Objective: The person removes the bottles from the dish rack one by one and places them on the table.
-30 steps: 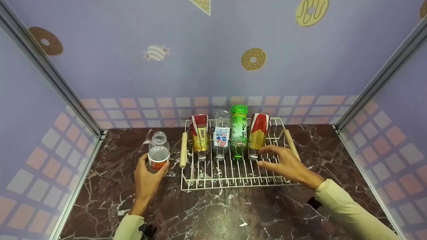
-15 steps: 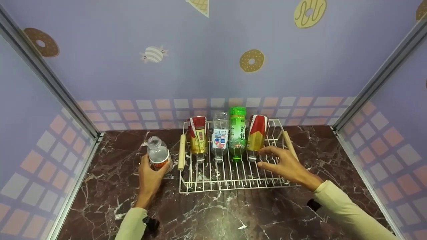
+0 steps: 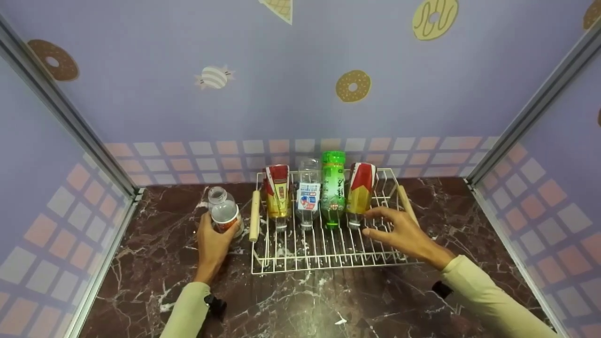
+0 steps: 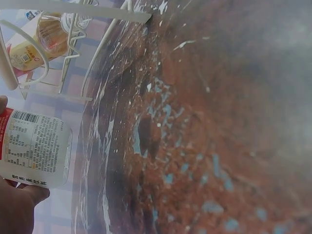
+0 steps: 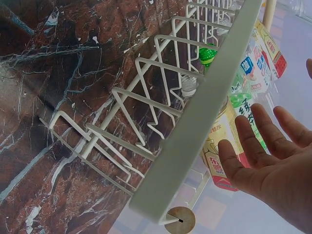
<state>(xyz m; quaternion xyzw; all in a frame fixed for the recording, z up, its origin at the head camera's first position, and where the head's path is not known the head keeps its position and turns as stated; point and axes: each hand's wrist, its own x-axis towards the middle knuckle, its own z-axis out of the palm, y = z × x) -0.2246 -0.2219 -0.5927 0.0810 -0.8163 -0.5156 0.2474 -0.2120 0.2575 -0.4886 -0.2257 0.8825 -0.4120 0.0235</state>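
Observation:
My left hand (image 3: pixel 214 244) grips an uncapped clear plastic bottle (image 3: pixel 224 211) with a red and white label, left of the rack. Its mouth points up with a slight lean to the left; whether its base touches the table, I cannot tell. In the white wire rack (image 3: pixel 328 268), bottles stand neck down in a row: a red-and-yellow one (image 3: pixel 278 192), a clear one with a white label (image 3: pixel 308 197), a green one (image 3: pixel 333 188) and another red-and-yellow bottle (image 3: pixel 361 188). Beside that last bottle my right hand (image 3: pixel 399 230) is spread, holding nothing.
Light wooden handles, a left handle (image 3: pixel 254 216) and a right handle (image 3: pixel 407 204), flank the rack. The dark marbled table (image 3: pixel 281 305) ends at a purple back wall (image 3: pixel 281 94) with side panels. A small white scrap (image 3: pixel 341 321) shows near the front.
My left hand has shifted slightly away from me, and the bottle in it has tipped from upright to a slight left lean. My right hand stays put; the head view has shifted a little.

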